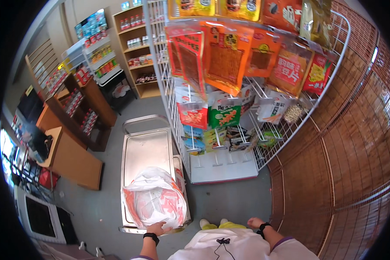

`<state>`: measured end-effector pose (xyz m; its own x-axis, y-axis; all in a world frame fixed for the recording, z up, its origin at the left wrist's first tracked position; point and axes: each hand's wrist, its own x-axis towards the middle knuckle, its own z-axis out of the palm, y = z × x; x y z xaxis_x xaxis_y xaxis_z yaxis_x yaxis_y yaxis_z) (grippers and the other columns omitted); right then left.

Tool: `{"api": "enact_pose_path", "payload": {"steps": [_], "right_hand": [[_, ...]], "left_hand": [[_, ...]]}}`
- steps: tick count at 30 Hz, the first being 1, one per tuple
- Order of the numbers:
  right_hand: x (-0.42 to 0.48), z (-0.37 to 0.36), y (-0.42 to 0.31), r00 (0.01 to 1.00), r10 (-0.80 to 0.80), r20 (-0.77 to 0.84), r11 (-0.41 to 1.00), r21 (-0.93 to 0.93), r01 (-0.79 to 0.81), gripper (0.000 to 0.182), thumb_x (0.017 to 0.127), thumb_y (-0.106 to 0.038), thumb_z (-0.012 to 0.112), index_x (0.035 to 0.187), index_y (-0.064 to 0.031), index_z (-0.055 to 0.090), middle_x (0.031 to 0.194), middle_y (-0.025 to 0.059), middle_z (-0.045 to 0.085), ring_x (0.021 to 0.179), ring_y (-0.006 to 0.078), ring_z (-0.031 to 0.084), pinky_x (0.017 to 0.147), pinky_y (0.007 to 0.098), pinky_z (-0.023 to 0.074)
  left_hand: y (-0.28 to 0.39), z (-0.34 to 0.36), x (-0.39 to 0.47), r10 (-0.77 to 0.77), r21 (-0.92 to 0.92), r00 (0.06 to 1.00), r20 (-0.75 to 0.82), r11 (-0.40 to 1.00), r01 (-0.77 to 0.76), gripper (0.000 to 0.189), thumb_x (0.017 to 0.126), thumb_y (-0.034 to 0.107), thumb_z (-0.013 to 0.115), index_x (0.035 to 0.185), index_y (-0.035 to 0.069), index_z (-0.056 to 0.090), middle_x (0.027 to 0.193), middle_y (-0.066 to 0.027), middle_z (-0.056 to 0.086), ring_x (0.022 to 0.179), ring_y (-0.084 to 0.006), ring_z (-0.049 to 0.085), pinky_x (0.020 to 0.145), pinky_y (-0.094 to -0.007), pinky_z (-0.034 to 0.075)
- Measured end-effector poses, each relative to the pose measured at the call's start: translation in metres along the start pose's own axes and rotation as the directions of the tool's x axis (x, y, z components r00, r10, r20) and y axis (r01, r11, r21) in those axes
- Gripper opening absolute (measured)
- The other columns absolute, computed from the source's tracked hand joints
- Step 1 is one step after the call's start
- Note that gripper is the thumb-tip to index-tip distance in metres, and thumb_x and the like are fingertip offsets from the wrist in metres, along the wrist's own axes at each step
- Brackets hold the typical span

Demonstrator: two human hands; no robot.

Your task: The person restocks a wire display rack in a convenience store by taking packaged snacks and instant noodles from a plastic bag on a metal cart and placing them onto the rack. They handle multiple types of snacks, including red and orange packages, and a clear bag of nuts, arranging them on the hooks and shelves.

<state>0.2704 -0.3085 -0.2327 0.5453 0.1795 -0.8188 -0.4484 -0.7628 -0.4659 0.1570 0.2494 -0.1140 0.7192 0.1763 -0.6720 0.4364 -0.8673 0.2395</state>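
Note:
A white plastic bag (pixel 156 201) with orange-red print stands with its mouth wide on the near end of a stainless steel trolley (pixel 146 146). My left hand (pixel 158 228) is at the bag's near edge, fingers spread; whether it touches the bag is unclear. At the right of my body, my right hand (pixel 255 223) has its fingers curled, and I cannot tell whether anything is in them. Ahead, a white wire rack (pixel 224 167) carries hanging snack packets, among them an orange packet (pixel 227 58) and a green packet (pixel 225 112).
The rack's base stands just right of the trolley. A brown wall (pixel 312 182) runs along the right. On the left are a wooden counter (pixel 74 162), a dark shelf unit with bottles (pixel 99 138) and a white framed panel (pixel 40 216). Wooden shelves (pixel 148 92) stand farther back.

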Motion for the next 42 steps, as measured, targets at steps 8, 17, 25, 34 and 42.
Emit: {"api": "enact_pose_path", "payload": {"steps": [8,17,25,34,42], "right_hand": [[-0.033,-0.114,-0.176,0.818,-0.575,-0.039,0.817,-0.091,0.570,0.027,0.090,-0.020,0.055,0.107,0.0007,0.058,0.088,0.0056,0.063,0.076,0.0136,0.059,0.070,0.0276,0.0496],[-0.210,-0.223,-0.470,0.202,-0.942,-0.270,0.197,0.046,0.979,0.023,0.093,-0.018,0.055,0.109,-0.0012,0.055,0.101,0.0028,0.060,0.094,0.0104,0.056,0.082,0.0253,0.0457],[-0.218,-0.222,-0.576,0.208,-0.885,-0.416,0.168,0.131,0.977,0.040,0.092,-0.027,0.057,0.123,-0.0055,0.046,0.121,0.0060,0.051,0.116,0.0156,0.047,0.099,0.0320,0.0376],[-0.188,-0.200,-0.657,0.112,-0.844,-0.524,0.083,0.079,0.993,0.067,0.086,-0.033,0.065,0.137,-0.0060,0.031,0.137,0.0098,0.041,0.127,0.0195,0.036,0.106,0.0339,0.0255],[-0.158,-0.216,-0.673,0.170,-0.823,-0.542,0.070,0.199,0.977,0.039,0.093,-0.021,0.055,0.127,-0.0040,0.049,0.123,0.0028,0.055,0.112,0.0143,0.049,0.097,0.0300,0.0351]], "left_hand": [[0.037,-0.003,-0.010,-0.344,-0.204,0.816,-0.465,0.938,0.279,0.039,0.077,0.052,0.057,0.085,0.017,0.073,0.082,-0.0088,0.069,0.083,-0.0263,0.066,0.077,-0.0383,0.048],[0.040,-0.002,-0.015,-0.420,-0.120,0.805,-0.419,0.904,0.409,0.038,0.081,0.044,0.052,0.090,0.012,0.070,0.087,-0.0117,0.068,0.087,-0.0276,0.064,0.079,-0.0407,0.047],[0.036,0.004,-0.010,-0.331,-0.083,0.809,-0.485,0.939,0.334,0.038,0.082,0.038,0.047,0.086,0.007,0.068,0.084,-0.0153,0.068,0.080,-0.0297,0.066,0.074,-0.0424,0.048],[0.030,0.006,-0.011,-0.265,-0.090,0.778,-0.569,0.961,0.262,0.031,0.079,0.033,0.050,0.077,0.007,0.068,0.076,-0.0142,0.067,0.072,-0.0305,0.066,0.067,-0.0416,0.050],[0.028,0.015,-0.002,-0.217,-0.074,0.735,-0.642,0.972,0.222,0.027,0.076,0.029,0.053,0.072,0.008,0.068,0.069,-0.0131,0.066,0.066,-0.0299,0.065,0.063,-0.0419,0.049]]}}
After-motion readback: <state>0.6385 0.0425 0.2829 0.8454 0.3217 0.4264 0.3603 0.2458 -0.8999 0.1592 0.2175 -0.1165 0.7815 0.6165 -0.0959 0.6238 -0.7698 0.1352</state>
